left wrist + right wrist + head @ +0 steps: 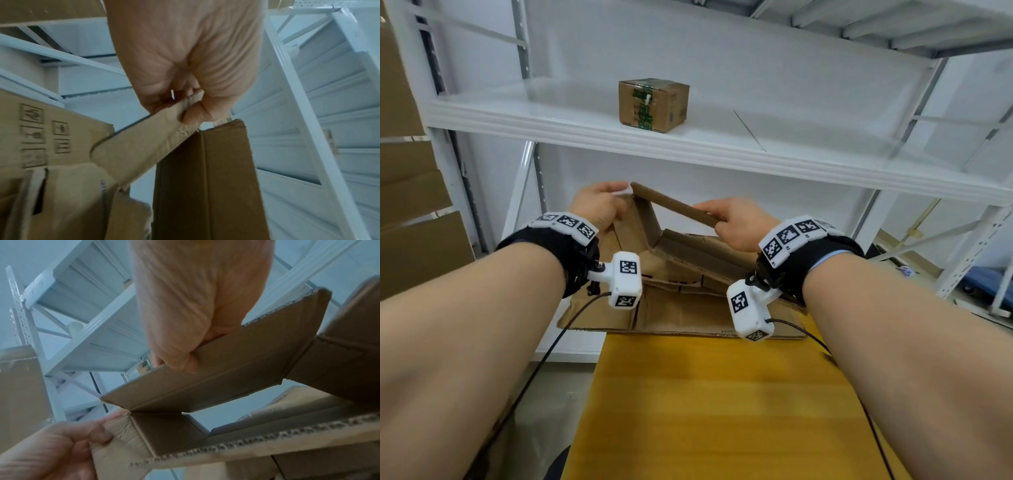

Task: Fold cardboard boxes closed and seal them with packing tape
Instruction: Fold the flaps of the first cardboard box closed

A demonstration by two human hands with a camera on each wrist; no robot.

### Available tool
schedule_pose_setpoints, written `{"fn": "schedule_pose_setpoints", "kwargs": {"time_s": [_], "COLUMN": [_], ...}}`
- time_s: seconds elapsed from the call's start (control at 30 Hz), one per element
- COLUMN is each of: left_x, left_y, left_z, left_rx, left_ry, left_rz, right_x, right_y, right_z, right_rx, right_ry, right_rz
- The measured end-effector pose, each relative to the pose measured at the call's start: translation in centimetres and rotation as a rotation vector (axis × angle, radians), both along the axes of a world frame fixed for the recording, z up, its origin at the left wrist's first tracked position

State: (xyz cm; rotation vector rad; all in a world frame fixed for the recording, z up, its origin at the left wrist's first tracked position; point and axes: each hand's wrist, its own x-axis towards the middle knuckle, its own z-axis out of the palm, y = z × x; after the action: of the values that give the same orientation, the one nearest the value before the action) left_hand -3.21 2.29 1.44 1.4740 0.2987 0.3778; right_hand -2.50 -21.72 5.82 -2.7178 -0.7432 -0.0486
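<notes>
Yellow wooden table (705, 404) fills 6 o'clock of the head view, nearest the camera. 2 bare forearms reach over it, each with a black wrist strap, white marker blocks and a cabled white camera pod.

At the table's far edge sits a stack of flattened cardboard sheets (671, 308), overhanging toward 9 o'clock.

Above the stack, both hands hold 1 partly opened cardboard box (654, 222), off the stack, walls skewed, not yet squared up. Its open frame shows in the right wrist view, flaps loose.

Left hand (599, 205) at 11 o'clock: thumb and fingers clamped on the box's upper left corner. Left wrist view shows the thumb (197, 113) pressed on a creased flap edge, fingers curled behind it.

Right hand (739, 222) at 1 o'clock: fingers curled over the top edge of the box's long wall, thumb on the near face, pinching it. Right wrist view confirms the clamp.

Beyond the hands, a white metal shelf unit (688, 150). On its shelf at 12 o'clock stands 1 small closed box (654, 104), sealed with green-printed tape, well apart from the hands.

Brown cartons (410, 212) stacked at 9 o'clock, beside the shelf upright.
</notes>
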Motion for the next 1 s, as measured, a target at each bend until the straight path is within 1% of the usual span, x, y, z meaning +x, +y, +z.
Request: {"fn": "schedule_pose_setpoints", "kwargs": {"time_s": [0.13, 0.2, 0.27, 0.37, 0.47, 0.63, 0.73, 0.87, 0.93, 1.0], "left_x": [0.5, 0.4, -0.1, -0.3, -0.5, -0.3, 0.0, 0.0, -0.2, -0.8], "left_y": [-0.7, -1.7, -3.2, -4.5, -4.5, -4.1, -4.0, -4.2, -4.3, -4.4], "left_z": [1.9, 2.3, 2.3, 0.8, -1.2, -4.3, -5.1, -6.5, -7.5, -8.4], "left_rx": [0.014, 0.094, 0.222, 0.445, 0.552, 0.718, 0.740, 0.771, 0.753, 0.694], "left_ry": [-0.061, -0.046, -0.025, 0.028, 0.074, 0.203, 0.247, 0.354, 0.432, 0.511], "left_rz": [0.002, -0.033, -0.060, 0.000, 0.027, -0.042, -0.053, -0.035, -0.020, 0.008], "right_x": [0.2, 0.2, 0.1, 0.0, -0.2, -0.6, -0.5, -0.3, -0.2, -0.1], "right_y": [-0.3, -0.5, -0.7, -1.3, -2.4, -3.8, -3.9, -3.5, -3.0, -2.5], "right_z": [0.9, 1.0, 0.8, 0.4, 0.5, -0.8, -2.4, -3.7, -3.9, -4.2], "right_rx": [0.091, 0.127, 0.126, 0.068, 0.001, -0.199, -0.302, -0.367, -0.388, -0.401], "right_ry": [-0.032, -0.043, -0.063, -0.078, -0.070, -0.023, -0.008, -0.075, -0.066, -0.070], "right_rz": [0.010, 0.012, 0.000, -0.013, -0.046, -0.121, -0.125, -0.076, -0.044, -0.027]}}
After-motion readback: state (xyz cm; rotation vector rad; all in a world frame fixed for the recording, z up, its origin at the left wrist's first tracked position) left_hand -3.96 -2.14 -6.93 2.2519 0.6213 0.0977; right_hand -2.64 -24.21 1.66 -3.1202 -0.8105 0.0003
